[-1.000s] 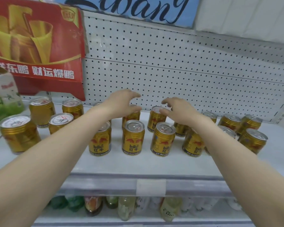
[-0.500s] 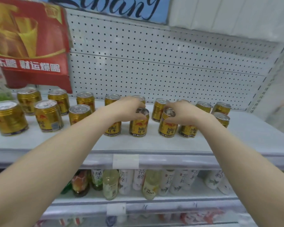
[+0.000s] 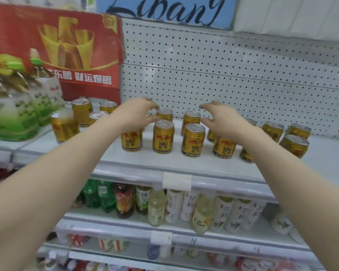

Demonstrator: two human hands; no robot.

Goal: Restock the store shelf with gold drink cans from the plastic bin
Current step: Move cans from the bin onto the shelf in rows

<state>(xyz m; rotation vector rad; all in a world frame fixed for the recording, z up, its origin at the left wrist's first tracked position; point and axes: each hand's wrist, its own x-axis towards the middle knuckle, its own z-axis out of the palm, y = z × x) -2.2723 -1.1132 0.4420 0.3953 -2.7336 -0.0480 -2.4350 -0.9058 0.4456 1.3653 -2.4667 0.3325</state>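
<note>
Head view: forward and down onto a store shelf, both bare forearms reaching in from the lower corners.
Shelf (image 3: 164,165): white and flat, backed by a white pegboard (image 3: 233,79); blank price tag (image 3: 176,181) clipped to the front lip.
Gold cans (image 3: 163,136): all upright on that shelf; a front row across the middle, two more just behind it, a cluster at the left near the bottles, another cluster at the right.
Left hand (image 3: 134,114): palm down over the leftmost front can (image 3: 131,140), hiding its top; fingers spread and half bent like a claw, gripping nothing; fingertips just beside the rim of a back can (image 3: 164,114), contact impossible to judge.
Right hand (image 3: 223,122): palm down, mirroring the other; fingers spread and bent, holding nothing; over a right front can (image 3: 224,146), covering its top; fingertips near the second back can (image 3: 191,118), apart from it.
Between the hands: two middle cans (image 3: 193,140) standing free, pull-tab tops showing.
Left side: large green-capped bottles (image 3: 14,106), blurred, in front of a red carton (image 3: 57,55) printed with gold shapes and white characters.
Above: blue sign (image 3: 164,10) with dark script lettering.
Below: lower shelf (image 3: 106,223) packed with drink bottles (image 3: 184,206), white, clear and green.
</note>
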